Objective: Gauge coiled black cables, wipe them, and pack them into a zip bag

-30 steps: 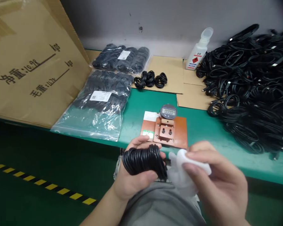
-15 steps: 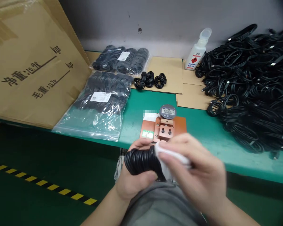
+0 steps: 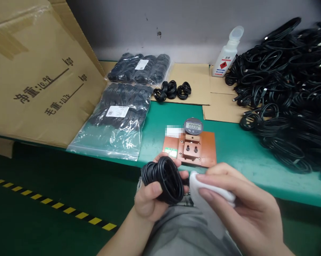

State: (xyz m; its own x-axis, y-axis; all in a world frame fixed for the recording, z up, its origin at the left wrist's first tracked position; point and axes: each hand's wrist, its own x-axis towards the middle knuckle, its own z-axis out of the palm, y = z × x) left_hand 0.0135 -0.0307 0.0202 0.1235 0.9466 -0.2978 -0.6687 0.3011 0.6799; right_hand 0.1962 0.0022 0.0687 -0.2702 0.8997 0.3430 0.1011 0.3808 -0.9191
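Observation:
A coiled black cable [image 3: 164,179] sits in my left hand [image 3: 150,202], whose thumb presses over the front while the fingers wrap behind it. The open loop of the coil faces right. Between thumb and fingers, my right hand [image 3: 246,202] pinches a folded white cloth [image 3: 211,192], its loose end hanging down. The cloth is just right of the coil, close to the left fingertips. Beyond both hands, a digital gauge [image 3: 193,126] reading 0.000 stands on a copper-coloured metal fixture [image 3: 191,149] on the green table [image 3: 232,145].
Two clear bags of coiled cables, one farther back [image 3: 140,67] and one nearer [image 3: 117,117], lie beside a large cardboard box [image 3: 43,78]. Several small coils [image 3: 171,89] rest on cardboard. A white bottle [image 3: 226,58] stands by a large heap of black cables [image 3: 285,92].
My right hand has drawn the cloth off the coil, moving right and slightly down. The coil has turned in my left hand, so its open loop now shows.

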